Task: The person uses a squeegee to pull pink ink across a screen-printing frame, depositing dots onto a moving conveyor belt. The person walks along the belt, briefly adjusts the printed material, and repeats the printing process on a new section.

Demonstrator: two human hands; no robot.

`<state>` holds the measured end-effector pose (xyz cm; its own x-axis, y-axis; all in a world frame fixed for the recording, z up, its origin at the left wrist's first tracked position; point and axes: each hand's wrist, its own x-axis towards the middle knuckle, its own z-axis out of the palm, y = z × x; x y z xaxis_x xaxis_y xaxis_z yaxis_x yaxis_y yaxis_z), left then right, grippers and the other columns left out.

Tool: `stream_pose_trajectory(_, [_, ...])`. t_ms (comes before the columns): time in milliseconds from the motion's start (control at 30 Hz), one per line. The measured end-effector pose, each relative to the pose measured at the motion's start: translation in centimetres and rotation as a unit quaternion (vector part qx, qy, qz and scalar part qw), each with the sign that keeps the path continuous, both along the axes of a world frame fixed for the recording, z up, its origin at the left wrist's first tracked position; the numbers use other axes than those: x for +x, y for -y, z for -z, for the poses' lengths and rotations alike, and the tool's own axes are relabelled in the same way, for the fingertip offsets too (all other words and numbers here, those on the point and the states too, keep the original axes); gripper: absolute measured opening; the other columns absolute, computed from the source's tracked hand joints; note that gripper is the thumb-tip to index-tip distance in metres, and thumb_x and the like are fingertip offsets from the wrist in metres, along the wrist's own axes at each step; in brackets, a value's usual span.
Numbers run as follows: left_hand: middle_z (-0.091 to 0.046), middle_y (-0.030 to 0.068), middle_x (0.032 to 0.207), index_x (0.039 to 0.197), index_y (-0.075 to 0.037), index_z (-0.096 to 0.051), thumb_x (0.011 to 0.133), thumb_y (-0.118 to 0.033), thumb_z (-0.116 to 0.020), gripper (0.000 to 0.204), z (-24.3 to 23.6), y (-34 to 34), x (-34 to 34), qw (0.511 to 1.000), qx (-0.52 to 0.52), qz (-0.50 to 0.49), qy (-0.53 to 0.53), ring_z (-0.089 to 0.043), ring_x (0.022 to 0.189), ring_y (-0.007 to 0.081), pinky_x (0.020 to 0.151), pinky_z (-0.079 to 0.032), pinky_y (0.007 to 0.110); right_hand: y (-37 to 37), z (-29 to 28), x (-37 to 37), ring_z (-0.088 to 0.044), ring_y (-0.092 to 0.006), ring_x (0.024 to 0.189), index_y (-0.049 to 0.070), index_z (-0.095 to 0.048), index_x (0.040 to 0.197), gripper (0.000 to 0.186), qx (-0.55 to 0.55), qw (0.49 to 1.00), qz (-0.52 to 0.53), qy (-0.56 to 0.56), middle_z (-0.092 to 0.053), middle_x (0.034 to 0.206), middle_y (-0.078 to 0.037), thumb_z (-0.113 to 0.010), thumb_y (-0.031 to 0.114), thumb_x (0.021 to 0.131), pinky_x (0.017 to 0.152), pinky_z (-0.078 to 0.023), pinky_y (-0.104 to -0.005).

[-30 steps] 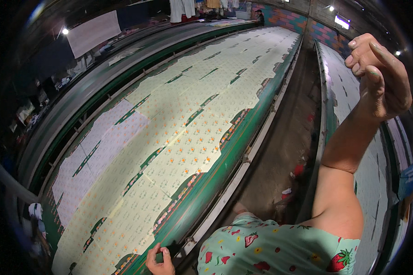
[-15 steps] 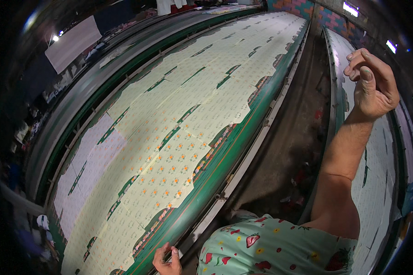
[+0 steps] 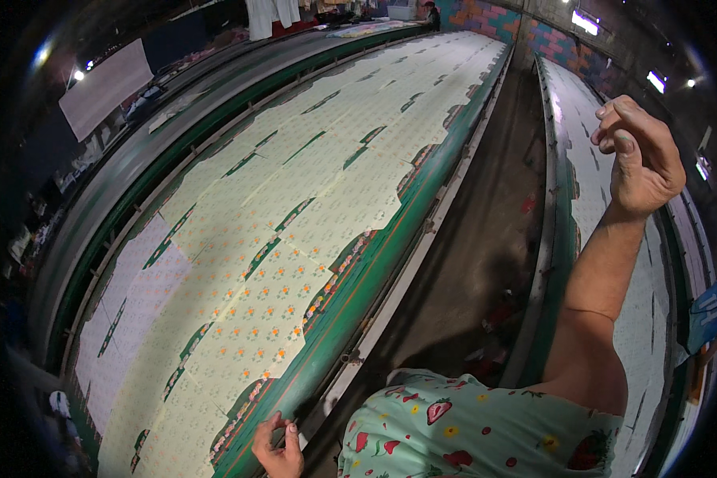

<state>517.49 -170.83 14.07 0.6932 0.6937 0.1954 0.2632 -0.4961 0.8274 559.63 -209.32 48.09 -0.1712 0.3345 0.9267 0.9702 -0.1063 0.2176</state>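
My left hand (image 3: pixel 279 450) is low at the bottom, beside the green near edge (image 3: pixel 319 350) of a long printing table; its fingers are loosely bent, thumb apart, holding nothing visible. Cream and pale lilac fabric panels (image 3: pixel 255 327) with small orange floral prints cover that table, green strips showing between them. My right hand (image 3: pixel 637 159) is raised at the right, fingers curled loosely with a gap to the thumb and nothing visible between, in front of a second long table with pale panels (image 3: pixel 589 207). A mint strawberry-print garment (image 3: pixel 478 422) covers my body.
A grey empty-topped table (image 3: pixel 135 167) runs along the left. A narrow dark aisle (image 3: pixel 454 279) separates the tables. A person (image 3: pixel 432 20) stands at the far end by a painted brick wall (image 3: pixel 478 16). Hanging cloths (image 3: pixel 103 88) line the left; blue material (image 3: pixel 705 315) lies far right.
The view has shifted a little. My right hand sits lower in the picture than a second ago, still loosely curled; my left hand stays near the table edge.
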Motion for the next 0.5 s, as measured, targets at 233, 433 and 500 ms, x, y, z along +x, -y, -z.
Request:
stream_pose_trajectory(233, [-0.08,0.0191,0.107,0.118,0.005,-0.078,0.103,-0.013,-0.079,0.023,-1.8,2.3,3.4,0.996,-0.067,-0.007,-0.057,-0.076,0.101,0.0273,0.092,-0.059,0.042,-0.3,2.1,5.0,-0.071,-0.0159,0.075,-0.008,-0.078,0.12,0.024,-0.011,1.0,0.004,-0.007,-0.078,0.094,-0.016,-0.081,0.001,0.098,0.065,-0.056,-0.0276])
stream_pose_trajectory(433, [-0.08,0.0174,0.103,0.118,0.004,-0.079,0.1,-0.009,-0.079,0.022,-2.9,4.9,12.5,0.999,0.011,-0.017,-0.03,-0.076,0.098,0.0294,0.092,-0.059,0.042,2.8,5.6,16.2,-0.07,-0.0141,0.074,-0.004,-0.081,0.117,0.023,-0.008,0.998,0.038,-0.046,-0.077,0.091,-0.011,-0.083,-0.001,0.093,0.064,-0.052,-0.0253])
stream_pose_trajectory(500, [-0.077,0.0213,0.114,0.127,0.003,-0.077,0.101,-0.019,-0.08,0.035,-2.9,6.3,16.5,0.998,-0.035,-0.017,-0.057,-0.073,0.108,0.0367,0.099,-0.056,0.048,4.9,6.9,20.5,-0.072,-0.0144,0.076,-0.001,-0.082,0.116,0.025,-0.017,0.995,0.065,-0.073,-0.079,0.093,-0.011,-0.084,-0.002,0.09,0.066,-0.056,-0.0282])
